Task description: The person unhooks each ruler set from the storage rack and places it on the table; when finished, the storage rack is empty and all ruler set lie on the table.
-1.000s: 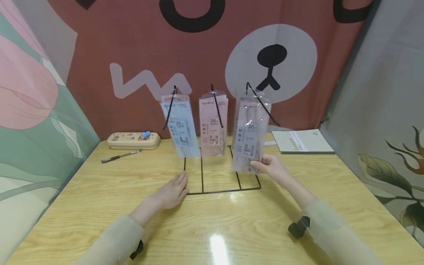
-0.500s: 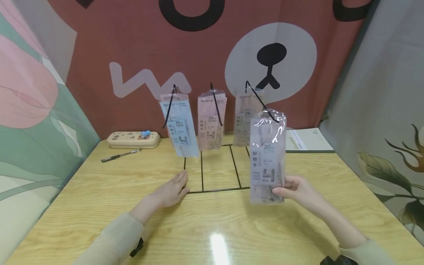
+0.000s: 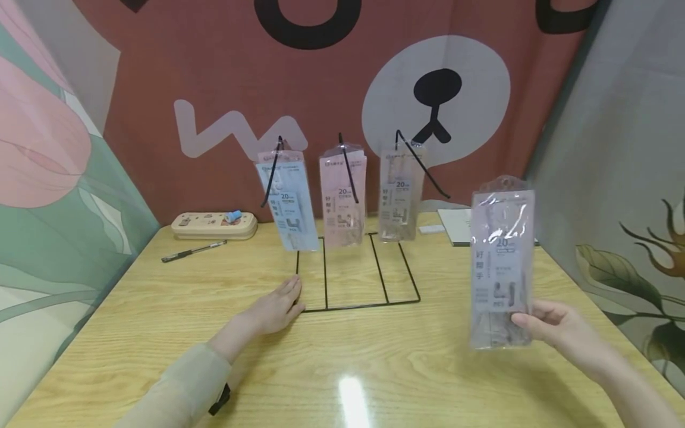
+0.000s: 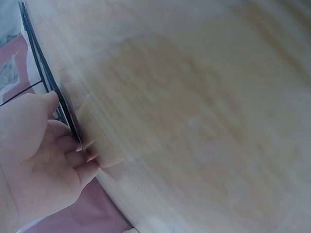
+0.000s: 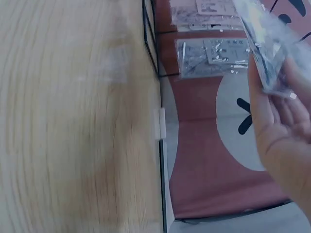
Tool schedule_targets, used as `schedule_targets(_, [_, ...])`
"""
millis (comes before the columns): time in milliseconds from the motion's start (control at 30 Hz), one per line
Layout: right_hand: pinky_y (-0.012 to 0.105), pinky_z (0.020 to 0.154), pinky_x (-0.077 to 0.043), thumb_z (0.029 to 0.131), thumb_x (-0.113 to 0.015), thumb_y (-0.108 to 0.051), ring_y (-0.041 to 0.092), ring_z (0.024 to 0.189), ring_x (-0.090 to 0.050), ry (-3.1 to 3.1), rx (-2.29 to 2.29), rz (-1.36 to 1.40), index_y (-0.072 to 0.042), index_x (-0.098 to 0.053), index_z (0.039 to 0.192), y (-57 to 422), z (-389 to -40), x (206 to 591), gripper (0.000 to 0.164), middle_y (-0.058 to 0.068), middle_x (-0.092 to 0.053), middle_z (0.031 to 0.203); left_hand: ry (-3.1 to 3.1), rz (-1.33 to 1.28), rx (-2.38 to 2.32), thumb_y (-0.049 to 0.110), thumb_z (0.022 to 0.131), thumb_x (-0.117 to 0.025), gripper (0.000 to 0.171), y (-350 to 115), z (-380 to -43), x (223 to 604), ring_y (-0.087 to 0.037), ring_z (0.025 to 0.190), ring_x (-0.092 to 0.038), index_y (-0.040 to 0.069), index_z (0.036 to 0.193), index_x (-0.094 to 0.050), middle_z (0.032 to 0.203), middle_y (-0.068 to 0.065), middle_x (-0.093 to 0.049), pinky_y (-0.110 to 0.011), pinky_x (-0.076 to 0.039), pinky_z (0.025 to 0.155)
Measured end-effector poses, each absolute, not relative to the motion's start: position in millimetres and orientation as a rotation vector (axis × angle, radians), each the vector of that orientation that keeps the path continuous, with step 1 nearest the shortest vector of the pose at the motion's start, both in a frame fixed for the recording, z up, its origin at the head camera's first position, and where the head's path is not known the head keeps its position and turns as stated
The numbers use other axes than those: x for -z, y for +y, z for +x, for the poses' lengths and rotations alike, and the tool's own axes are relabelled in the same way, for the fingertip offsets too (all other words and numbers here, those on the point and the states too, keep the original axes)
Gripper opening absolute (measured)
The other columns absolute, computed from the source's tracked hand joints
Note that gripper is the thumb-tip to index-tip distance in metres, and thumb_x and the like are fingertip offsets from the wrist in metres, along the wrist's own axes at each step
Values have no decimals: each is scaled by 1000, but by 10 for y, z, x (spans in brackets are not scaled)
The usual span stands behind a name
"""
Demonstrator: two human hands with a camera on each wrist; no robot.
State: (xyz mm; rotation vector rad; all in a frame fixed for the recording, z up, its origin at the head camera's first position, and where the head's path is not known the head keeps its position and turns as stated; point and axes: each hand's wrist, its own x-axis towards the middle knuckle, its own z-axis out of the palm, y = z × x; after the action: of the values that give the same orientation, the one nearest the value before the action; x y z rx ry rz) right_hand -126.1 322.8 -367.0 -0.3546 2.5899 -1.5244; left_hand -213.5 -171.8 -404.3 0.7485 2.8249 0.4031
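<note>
In the head view my right hand (image 3: 562, 333) pinches the lower right edge of a pale purple packaged ruler set (image 3: 502, 267), marked 20 cm and 4 PCS. It is held upright above the table at the right, apart from the black wire display rack (image 3: 355, 308). On the rack's hooks hang a blue ruler set (image 3: 291, 205), a pink ruler set (image 3: 342, 202) and a greyish ruler set (image 3: 398, 196). My left hand (image 3: 274, 306) rests on the front left corner of the rack's base, its thumb and fingertips right at the wire (image 4: 63, 107) in the left wrist view.
A cream pencil case (image 3: 214, 227) with a small blue item (image 3: 233, 216) on top lies at the back left, a pen (image 3: 194, 251) before it. A pale notebook (image 3: 455, 226) lies behind the held set, beside a small white strip (image 3: 431, 229). A printed curtain (image 3: 225, 71) hangs behind the table.
My right hand has drawn the purple ruler set off the right hook, forward and to the right, exposing the greyish set behind it. The left hand has stayed at the rack's corner.
</note>
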Motion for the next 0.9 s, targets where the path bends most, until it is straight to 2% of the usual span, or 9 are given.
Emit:
schedule_targets(67, [20, 75, -49, 98, -50, -16, -4, 93, -63, 2665, 1438, -239, -3, -60, 125, 3243, -1270, 3656, 31, -19, -69, 105, 2822, 743, -403, 26, 102, -39, 58, -1719, -2136, 4038, -42, 142, -17, -12, 143, -24, 153, -28, -16, -52, -21, 116])
schedule_targets(200, [23, 70, -50, 95, -55, -31, 0, 82, -65, 2746, 1268, -31, 5, -57, 124, 3187, -1315, 3645, 46, -3, -73, 100, 2823, 734, -408, 26, 102, -39, 58, -1719, -2138, 4031, -41, 142, -18, -11, 144, -23, 153, -27, -16, -52, -22, 115])
schedule_targets(267, [24, 69, -51, 94, -57, -33, 6, 78, -67, 2754, 1215, 14, 8, -58, 121, 3147, -1351, 3653, 49, 11, -73, 99, 2823, 734, -416, 26, 102, -39, 58, -1717, -2138, 4025, -42, 142, -18, -11, 144, -23, 153, -27, -16, -52, -22, 115])
schedule_targets(400, [26, 66, -52, 91, -61, -33, 11, 74, -68, 2816, 1072, 4, 12, -61, 114, 3069, -1460, 3679, 50, 20, -72, 96, 2820, 731, -429, 26, 102, -39, 58, -1716, -2136, 4016, -42, 142, -17, -12, 144, -23, 153, -28, -16, -53, -22, 115])
schedule_targets(500, [26, 59, -51, 88, -65, -30, 13, 68, -66, 2897, 951, -57, 11, -65, 104, 2999, -1572, 3711, 44, 19, -73, 87, 2821, 731, -421, 25, 102, -40, 58, -1714, -2130, 4014, -43, 142, -18, -12, 143, -24, 153, -29, -16, -53, -21, 115])
schedule_targets(700, [23, 47, -38, 84, -68, -28, 11, 56, -50, 2931, 828, -60, 2, -69, 80, 2902, -1765, 3786, 30, 1, -64, 63, 2826, 739, -428, 25, 102, -41, 58, -1709, -2135, 4037, -43, 141, -19, -13, 142, -25, 152, -29, -17, -52, -22, 115])
schedule_targets(800, [21, 44, -34, 84, -68, -26, 11, 52, -45, 2969, 777, -97, -2, -66, 68, 2887, -1804, 3802, 29, -4, -56, 54, 2825, 739, -428, 26, 102, -41, 58, -1712, -2142, 4053, -42, 142, -19, -12, 143, -25, 153, -28, -17, -52, -22, 115])
schedule_targets(900, [20, 41, -31, 84, -66, -24, 9, 46, -38, 3008, 705, -135, -6, -56, 54, 2863, -1822, 3778, 37, -6, -45, 46, 2822, 722, -422, 27, 102, -41, 58, -1720, -2148, 4058, -41, 142, -18, -11, 144, -24, 153, -27, -16, -52, -22, 115])
